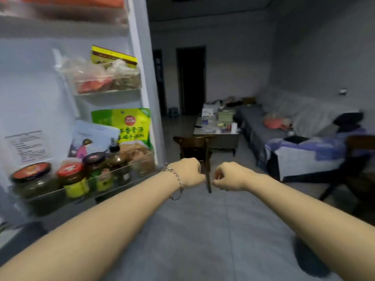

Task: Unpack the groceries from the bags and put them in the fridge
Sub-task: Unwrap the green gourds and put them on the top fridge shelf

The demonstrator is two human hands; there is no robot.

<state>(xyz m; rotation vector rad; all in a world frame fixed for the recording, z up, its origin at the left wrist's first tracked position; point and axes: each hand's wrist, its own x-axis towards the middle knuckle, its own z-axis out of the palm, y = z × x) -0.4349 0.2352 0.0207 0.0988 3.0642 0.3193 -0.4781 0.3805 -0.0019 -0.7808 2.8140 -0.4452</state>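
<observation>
The open fridge door (pixel 140 82) fills the left of the head view. Its lower shelf (pixel 113 169) carries several jars with red and dark lids and a green-yellow food packet (pixel 132 126). An upper shelf (pixel 107 92) holds plastic-wrapped food and a yellow box. Both my arms stretch forward over the floor. My left hand (pixel 188 172), with a bracelet on the wrist, has its fingers curled and holds nothing I can see. My right hand (pixel 227 177) is curled the same way, a short gap from the left. No grocery bag is in view.
A dark wooden chair (pixel 194 147) stands just beyond my hands. Behind it is a cluttered low table (pixel 217 128). A grey sofa (pixel 263 126) with a pink cushion runs along the right wall. Grey floor tiles (pixel 203 230) lie below my arms.
</observation>
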